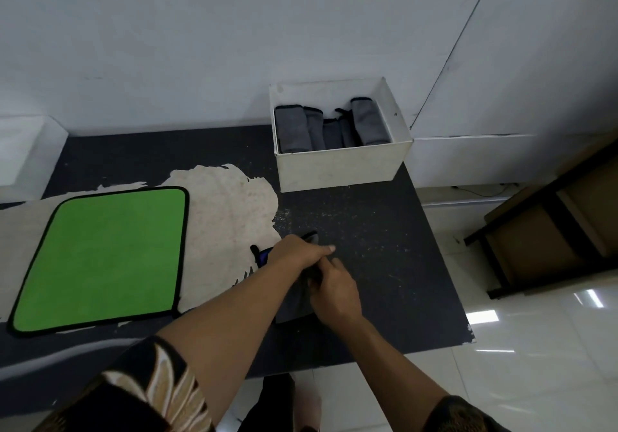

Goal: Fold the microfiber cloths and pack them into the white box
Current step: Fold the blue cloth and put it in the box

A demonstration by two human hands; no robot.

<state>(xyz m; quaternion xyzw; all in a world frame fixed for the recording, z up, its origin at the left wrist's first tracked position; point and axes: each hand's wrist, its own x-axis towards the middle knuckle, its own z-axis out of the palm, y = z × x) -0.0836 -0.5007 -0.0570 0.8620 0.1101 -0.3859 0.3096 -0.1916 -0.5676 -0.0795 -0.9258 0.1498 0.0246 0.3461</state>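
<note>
At frame centre my right hand (pixel 334 289) and left hand (pixel 299 252) both pinch the gray cloth (pixel 290 304), fingers curled, likely tightening its fold. Left, the green cloth (pixel 100 261) lies flat. Upper centre, the white box (pixel 341 167) holds rolled cloths (pixel 294 130).

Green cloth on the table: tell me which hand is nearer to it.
Left. The left hand lies right of the green cloth, not touching it, holding the grey cloth. The right hand is farther right, gripping the same grey cloth.
</note>
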